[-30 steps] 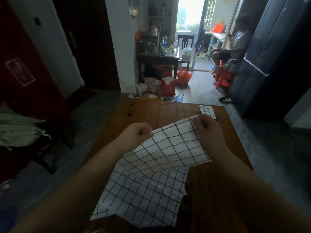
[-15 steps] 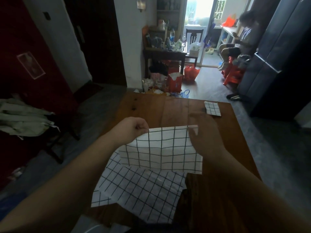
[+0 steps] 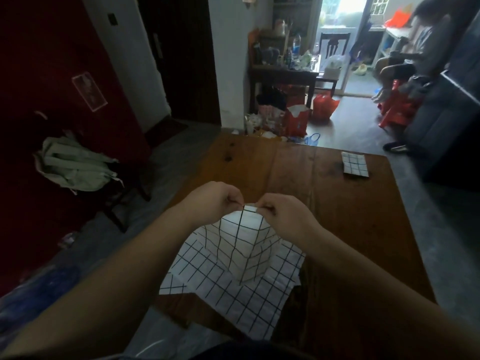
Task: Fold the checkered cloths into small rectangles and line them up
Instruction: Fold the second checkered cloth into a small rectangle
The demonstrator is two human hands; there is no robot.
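Note:
I hold a white checkered cloth (image 3: 241,245) up above the wooden table (image 3: 337,216). My left hand (image 3: 215,201) and my right hand (image 3: 283,214) pinch its top corners, brought close together, so the cloth hangs doubled in a sagging fold. Under it another checkered cloth (image 3: 233,300) lies spread flat at the table's near edge. A small folded checkered rectangle (image 3: 354,164) lies at the table's far right corner.
A dark cabinet (image 3: 454,113) stands right of the table. A person (image 3: 405,63) sits at the back right near red bags (image 3: 322,106). A chair with pale clothes (image 3: 75,167) stands to the left.
My hands have come together from about a cloth's width apart, bringing the top corners of the held cloth to meet. The cloth now hangs doubled.

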